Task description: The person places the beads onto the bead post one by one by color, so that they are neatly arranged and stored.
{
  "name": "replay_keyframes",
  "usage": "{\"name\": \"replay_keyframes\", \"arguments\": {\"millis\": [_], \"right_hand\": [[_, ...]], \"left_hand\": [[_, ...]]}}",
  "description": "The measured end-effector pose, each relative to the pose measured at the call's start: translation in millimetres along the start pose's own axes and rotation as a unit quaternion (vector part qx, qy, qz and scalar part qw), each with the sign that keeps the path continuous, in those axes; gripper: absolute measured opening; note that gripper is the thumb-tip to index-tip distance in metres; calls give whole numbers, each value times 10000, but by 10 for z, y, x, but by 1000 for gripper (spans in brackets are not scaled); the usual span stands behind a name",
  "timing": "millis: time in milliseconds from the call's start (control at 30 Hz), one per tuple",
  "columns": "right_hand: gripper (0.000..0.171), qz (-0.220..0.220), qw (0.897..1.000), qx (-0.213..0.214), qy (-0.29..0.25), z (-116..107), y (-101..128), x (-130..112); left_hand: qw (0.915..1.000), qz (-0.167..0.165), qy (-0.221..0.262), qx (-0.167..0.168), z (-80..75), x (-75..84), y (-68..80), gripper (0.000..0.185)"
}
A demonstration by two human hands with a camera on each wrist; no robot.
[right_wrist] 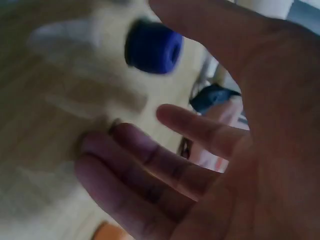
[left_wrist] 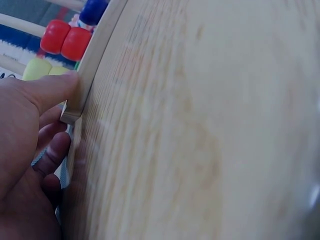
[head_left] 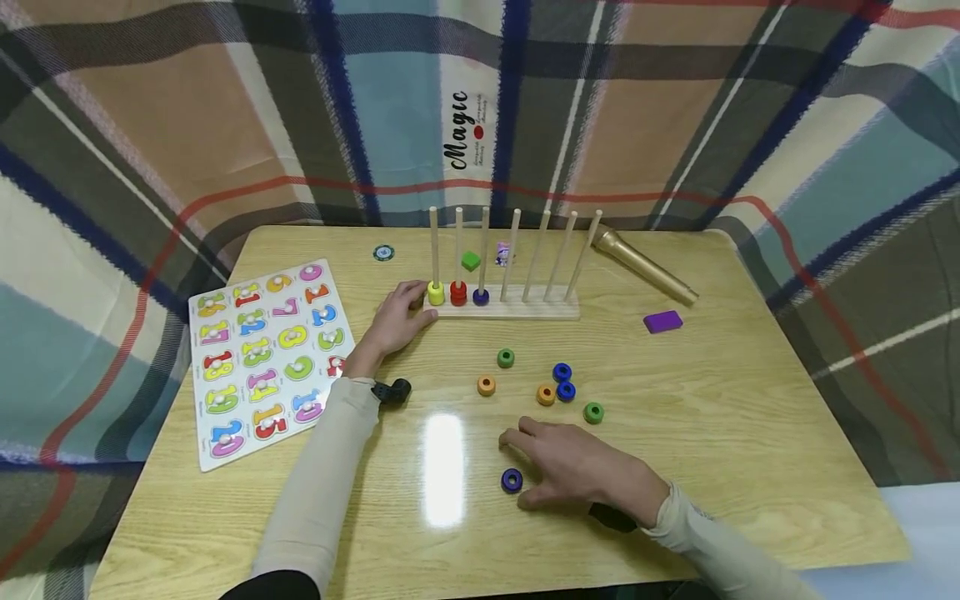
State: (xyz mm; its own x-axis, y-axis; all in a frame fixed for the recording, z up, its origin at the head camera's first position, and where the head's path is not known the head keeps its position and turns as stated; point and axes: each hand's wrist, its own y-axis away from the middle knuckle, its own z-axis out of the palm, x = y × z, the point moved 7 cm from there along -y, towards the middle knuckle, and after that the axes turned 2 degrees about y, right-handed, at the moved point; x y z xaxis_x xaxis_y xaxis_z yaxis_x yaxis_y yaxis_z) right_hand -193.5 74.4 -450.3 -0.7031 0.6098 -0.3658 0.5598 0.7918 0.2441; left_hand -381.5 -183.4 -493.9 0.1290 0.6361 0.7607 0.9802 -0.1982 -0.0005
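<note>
My left hand (head_left: 399, 321) grips the left end of a wooden peg rack (head_left: 536, 312), thumb at the front of its base and fingers at the end and behind. The rack's three left pegs carry yellow beads (head_left: 436, 293), red beads (head_left: 458, 293) and a dark blue bead (head_left: 481, 297); its other pegs are bare. My right hand (head_left: 573, 462) hovers low over the table, thumb and fingers spread apart beside a loose dark blue bead (head_left: 512, 480). In the right wrist view this bead (right_wrist: 152, 47) sits near the thumb tip, with nothing held.
Loose green (head_left: 506, 358), orange (head_left: 486, 385) and blue beads (head_left: 562, 372) lie between rack and right hand. A number puzzle board (head_left: 270, 358) lies at left. Around the rack are a gold tube (head_left: 647, 267), a purple block (head_left: 663, 322), a green block (head_left: 470, 261) and a round disc (head_left: 383, 252).
</note>
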Motion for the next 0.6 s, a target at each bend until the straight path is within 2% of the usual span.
{"name": "replay_keyframes", "arguments": {"millis": [233, 333, 467, 600], "right_hand": [[24, -450, 9988, 210, -11, 28, -44, -93], [19, -553, 9976, 417, -43, -98, -77, -79], [26, -319, 9929, 1107, -280, -532, -188, 83], [33, 84, 9788, 1978, -521, -1100, -351, 318]], "left_hand": [[10000, 39, 81, 5, 34, 6, -5, 66], [10000, 42, 88, -2, 40, 16, 0, 66], [10000, 55, 67, 36, 21, 27, 9, 65], [10000, 14, 6, 27, 5, 15, 18, 66]]}}
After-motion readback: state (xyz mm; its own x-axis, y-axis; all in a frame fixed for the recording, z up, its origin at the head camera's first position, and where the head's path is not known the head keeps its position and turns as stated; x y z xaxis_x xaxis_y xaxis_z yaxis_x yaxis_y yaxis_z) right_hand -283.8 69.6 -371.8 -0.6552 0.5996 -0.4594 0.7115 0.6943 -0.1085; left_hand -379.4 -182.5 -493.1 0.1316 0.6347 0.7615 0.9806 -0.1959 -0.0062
